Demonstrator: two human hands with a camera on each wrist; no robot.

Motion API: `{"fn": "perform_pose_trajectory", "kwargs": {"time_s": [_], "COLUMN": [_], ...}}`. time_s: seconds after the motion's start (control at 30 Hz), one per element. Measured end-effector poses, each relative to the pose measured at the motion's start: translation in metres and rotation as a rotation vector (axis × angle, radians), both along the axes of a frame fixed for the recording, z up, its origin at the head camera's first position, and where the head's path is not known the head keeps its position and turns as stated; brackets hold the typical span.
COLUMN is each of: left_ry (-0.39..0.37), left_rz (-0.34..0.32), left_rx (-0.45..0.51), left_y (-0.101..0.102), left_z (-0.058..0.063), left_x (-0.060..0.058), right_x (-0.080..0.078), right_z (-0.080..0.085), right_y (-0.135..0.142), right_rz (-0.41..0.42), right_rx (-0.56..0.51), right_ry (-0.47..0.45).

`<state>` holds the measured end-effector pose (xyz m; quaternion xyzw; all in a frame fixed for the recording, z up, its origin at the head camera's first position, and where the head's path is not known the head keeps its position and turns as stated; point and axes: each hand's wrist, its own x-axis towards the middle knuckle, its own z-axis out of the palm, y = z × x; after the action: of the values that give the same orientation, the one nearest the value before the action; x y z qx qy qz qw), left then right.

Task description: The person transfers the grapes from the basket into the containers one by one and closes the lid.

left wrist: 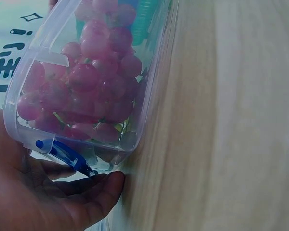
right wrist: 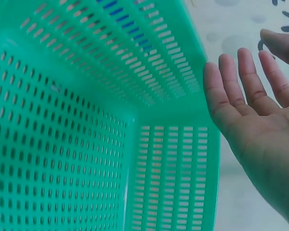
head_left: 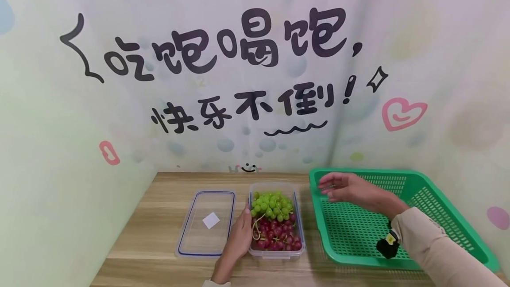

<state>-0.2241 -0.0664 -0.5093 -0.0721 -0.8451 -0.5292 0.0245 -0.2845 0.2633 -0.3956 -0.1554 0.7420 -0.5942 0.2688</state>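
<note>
My left hand (head_left: 241, 232) rests against the left side of a clear plastic container (head_left: 276, 254), its thumb along the rim. In the left wrist view its loosely bent fingers (left wrist: 94, 199) lie beside the wall, near a hanging blue-edged latch (left wrist: 67, 156). Green grapes (head_left: 271, 205) fill the container's far part; red grapes (head_left: 276, 236) fill the near part. My right hand (head_left: 352, 191) is over the far left part of a green basket (head_left: 346, 258), fingers extended and holding nothing. The right wrist view shows its palm beside the basket rim.
Left of the container lies its clear lid (head_left: 199, 242) with a blue seal and a white square label (head_left: 211, 220). The wooden tabletop (head_left: 147, 229) meets a printed wall covering (head_left: 223, 154) at the back. The basket's slotted walls rise on the right.
</note>
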Motion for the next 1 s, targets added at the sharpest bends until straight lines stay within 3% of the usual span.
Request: {"fn": "perform_pose_trajectory", "kwargs": {"time_s": [0.4,0.77,1.0], "left_ry": [0.006,0.004,0.021], "left_rz": [0.009,0.005,0.014], "left_rx": [-0.001,0.001,-0.001], "left_y": [0.000,-0.001,-0.001], "left_z": [0.001,0.001,0.000], "left_x": [0.001,0.001,0.001], "right_x": [0.002,0.005,0.010], "right_z": [-0.004,-0.011,-0.016], "right_y": [0.038,0.084,0.118], "right_rz": [-0.082,-0.157,-0.229], "right_rx": [0.085,0.230,0.257], "right_ry": [0.048,0.124,0.082]}}
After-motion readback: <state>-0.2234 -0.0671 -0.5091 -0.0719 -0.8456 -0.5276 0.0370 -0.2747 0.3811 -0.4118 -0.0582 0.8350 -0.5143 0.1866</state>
